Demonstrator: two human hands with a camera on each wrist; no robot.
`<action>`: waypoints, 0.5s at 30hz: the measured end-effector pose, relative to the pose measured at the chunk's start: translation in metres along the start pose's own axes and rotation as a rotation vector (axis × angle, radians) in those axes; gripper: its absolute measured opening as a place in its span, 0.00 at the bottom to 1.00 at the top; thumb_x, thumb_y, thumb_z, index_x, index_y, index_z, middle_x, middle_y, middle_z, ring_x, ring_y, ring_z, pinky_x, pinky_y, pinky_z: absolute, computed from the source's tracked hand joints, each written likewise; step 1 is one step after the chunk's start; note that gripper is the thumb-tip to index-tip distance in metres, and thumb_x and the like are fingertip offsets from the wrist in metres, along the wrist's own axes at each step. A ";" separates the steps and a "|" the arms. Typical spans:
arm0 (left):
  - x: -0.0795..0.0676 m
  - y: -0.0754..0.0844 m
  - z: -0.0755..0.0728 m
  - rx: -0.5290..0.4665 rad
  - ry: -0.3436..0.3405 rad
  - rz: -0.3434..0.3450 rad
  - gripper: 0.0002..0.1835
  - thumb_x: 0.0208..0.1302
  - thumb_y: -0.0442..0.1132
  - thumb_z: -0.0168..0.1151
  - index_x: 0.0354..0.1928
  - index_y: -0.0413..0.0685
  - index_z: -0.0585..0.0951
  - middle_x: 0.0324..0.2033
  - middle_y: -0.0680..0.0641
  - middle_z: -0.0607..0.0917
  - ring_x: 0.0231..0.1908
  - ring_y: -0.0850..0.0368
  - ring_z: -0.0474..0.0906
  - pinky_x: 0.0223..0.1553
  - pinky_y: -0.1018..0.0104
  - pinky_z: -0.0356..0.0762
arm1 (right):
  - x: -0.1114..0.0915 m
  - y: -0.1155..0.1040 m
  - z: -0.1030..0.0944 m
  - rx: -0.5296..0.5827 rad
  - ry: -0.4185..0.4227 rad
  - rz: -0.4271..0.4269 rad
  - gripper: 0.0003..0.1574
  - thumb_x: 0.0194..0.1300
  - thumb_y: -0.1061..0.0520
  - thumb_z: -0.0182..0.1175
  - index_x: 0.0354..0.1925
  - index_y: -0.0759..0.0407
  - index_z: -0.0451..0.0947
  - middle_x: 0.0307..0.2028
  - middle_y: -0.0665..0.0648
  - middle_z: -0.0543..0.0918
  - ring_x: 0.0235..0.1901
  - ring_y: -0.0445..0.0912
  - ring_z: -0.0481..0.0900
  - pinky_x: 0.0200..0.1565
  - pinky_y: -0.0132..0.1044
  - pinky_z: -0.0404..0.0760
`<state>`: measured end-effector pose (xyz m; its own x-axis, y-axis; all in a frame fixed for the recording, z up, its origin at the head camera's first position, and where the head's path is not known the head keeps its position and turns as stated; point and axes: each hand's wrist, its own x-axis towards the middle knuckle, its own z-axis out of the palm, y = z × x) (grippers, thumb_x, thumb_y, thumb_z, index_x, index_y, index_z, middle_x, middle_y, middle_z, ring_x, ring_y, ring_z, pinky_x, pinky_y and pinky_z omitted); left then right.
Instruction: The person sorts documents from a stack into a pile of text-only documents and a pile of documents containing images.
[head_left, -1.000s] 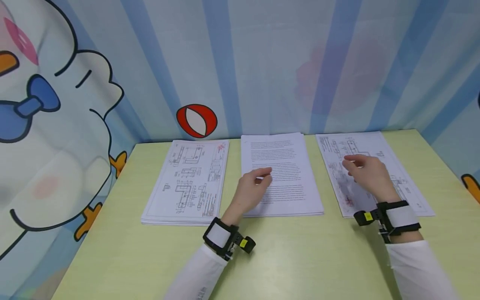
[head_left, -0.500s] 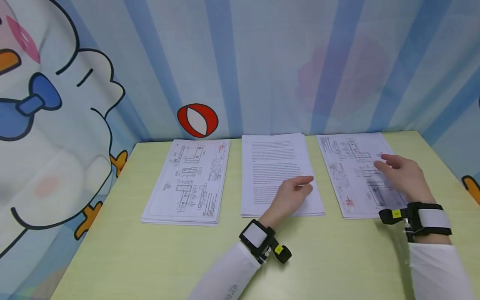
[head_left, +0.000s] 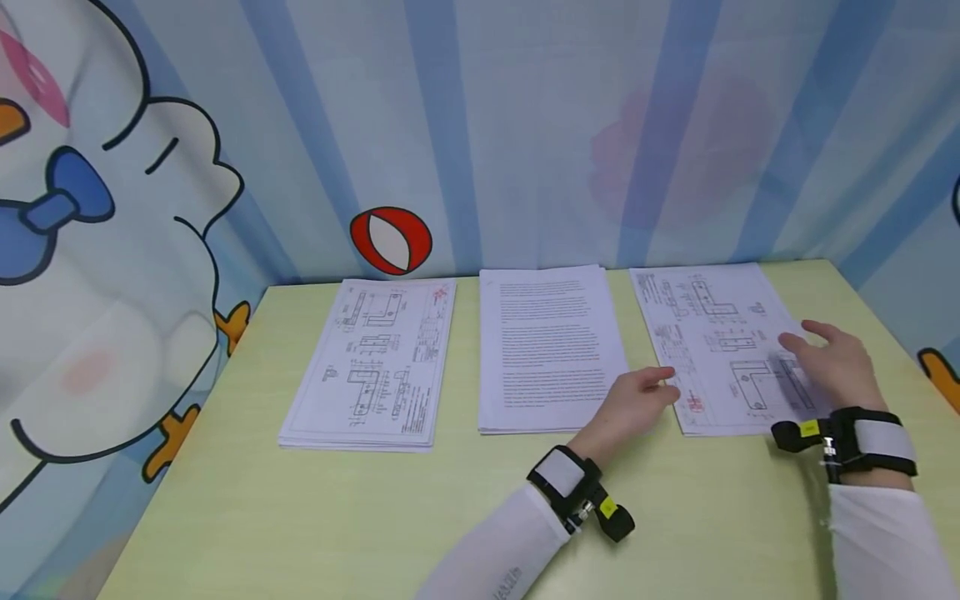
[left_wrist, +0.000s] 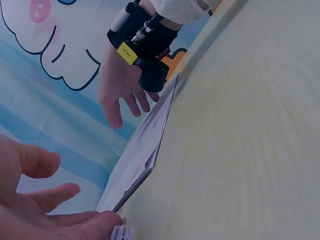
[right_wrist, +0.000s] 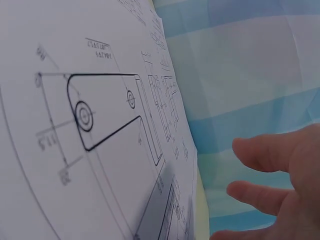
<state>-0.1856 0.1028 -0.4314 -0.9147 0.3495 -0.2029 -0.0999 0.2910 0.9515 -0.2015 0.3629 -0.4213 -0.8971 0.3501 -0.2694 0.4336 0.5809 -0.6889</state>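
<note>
In the head view, a stack of papers with technical drawings (head_left: pixel 720 333) lies at the right of the table. My right hand (head_left: pixel 836 362) is at the right edge of this stack, fingers parted and holding nothing; the right wrist view shows its fingers (right_wrist: pixel 265 155) apart above the printed sheet. My left hand (head_left: pixel 633 404) is between the right stack and the middle stack of text pages (head_left: pixel 551 342), near the right stack's left edge. Its fingers (left_wrist: pixel 40 162) are loosely extended, with nothing between them. Whether either hand touches paper I cannot tell.
Another stack of drawing sheets (head_left: pixel 375 358) lies at the left. The pale yellow-green table (head_left: pixel 315 517) reaches back to a blue striped curtain (head_left: pixel 525 167) with cartoon prints. A black camera band (head_left: pixel 566 479) sits on the left wrist, with a similar one on the right.
My left hand has moved right, from over the middle stack to beside the right stack. My right hand has moved right, from over the right stack to its right edge.
</note>
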 end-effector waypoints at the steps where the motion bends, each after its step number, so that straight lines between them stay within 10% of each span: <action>1: 0.001 0.001 0.003 -0.010 0.006 -0.006 0.21 0.61 0.44 0.57 0.57 0.52 0.78 0.54 0.50 0.82 0.51 0.61 0.76 0.54 0.62 0.74 | 0.001 0.001 0.000 -0.009 -0.003 -0.006 0.54 0.64 0.30 0.39 0.72 0.64 0.38 0.64 0.84 0.50 0.51 0.71 0.63 0.45 0.65 0.69; 15: 0.012 0.009 0.019 -0.474 0.101 -0.166 0.30 0.57 0.39 0.57 0.64 0.46 0.68 0.56 0.47 0.77 0.49 0.55 0.75 0.55 0.55 0.75 | 0.006 0.003 0.009 -0.075 0.028 -0.042 0.54 0.66 0.35 0.40 0.71 0.68 0.30 0.66 0.85 0.45 0.60 0.78 0.52 0.56 0.72 0.58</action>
<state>-0.1903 0.1272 -0.4295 -0.9024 0.2386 -0.3587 -0.3919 -0.1089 0.9135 -0.2063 0.3600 -0.4309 -0.9124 0.3442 -0.2212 0.4015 0.6483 -0.6469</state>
